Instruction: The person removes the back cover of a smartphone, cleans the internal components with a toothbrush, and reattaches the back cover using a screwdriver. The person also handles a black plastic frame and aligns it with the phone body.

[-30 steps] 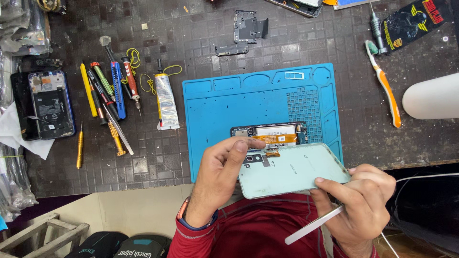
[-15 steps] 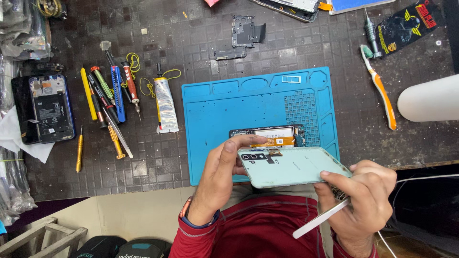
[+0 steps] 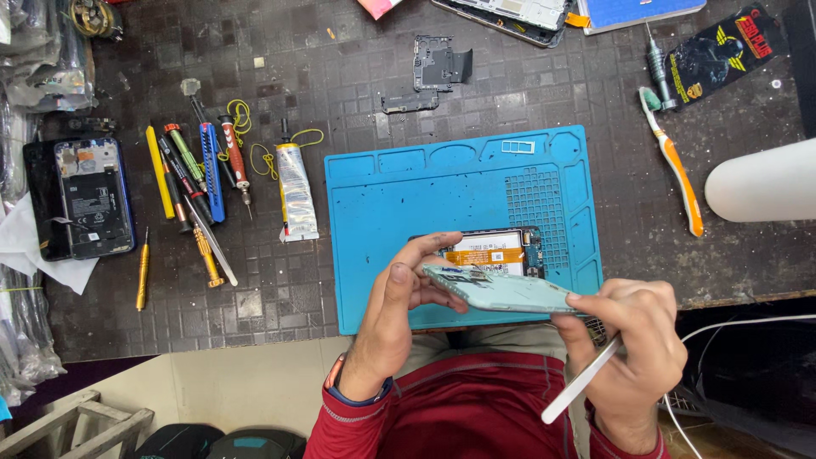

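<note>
Both hands grip a pale green phone back cover (image 3: 501, 293); the left hand (image 3: 399, 314) pinches its left end between thumb and curled fingers, and the right hand (image 3: 633, 340) closes on its right end while also holding a slim white tool (image 3: 582, 387) that slants down toward the wrist; the cover is held nearly edge-on, just above the near edge of a blue work mat (image 3: 408, 221).

Dark tiled bench top (image 3: 340, 85) lies under the mat; far left of the mat an opened dark phone (image 3: 89, 200) rests partly on white paper (image 3: 30, 246); nearer the mat sits a row of screwdrivers and picks (image 3: 195, 178) with yellow, green, blue and red handles, then a glue tube (image 3: 296, 191) just beside the mat's left edge; above the mat lie small dark metal phone plates (image 3: 438, 68); on the mat, just behind the held cover, rests an opened phone body (image 3: 489, 251) with an orange flex strip showing; right of the mat lies an orange and white toothbrush (image 3: 676, 166), and farther right a white cylinder (image 3: 761, 183) reaches in from the edge.

Left forearm rises from a red sleeve (image 3: 476, 408), a wristband at the wrist; right wrist bends inward toward the cover.
</note>
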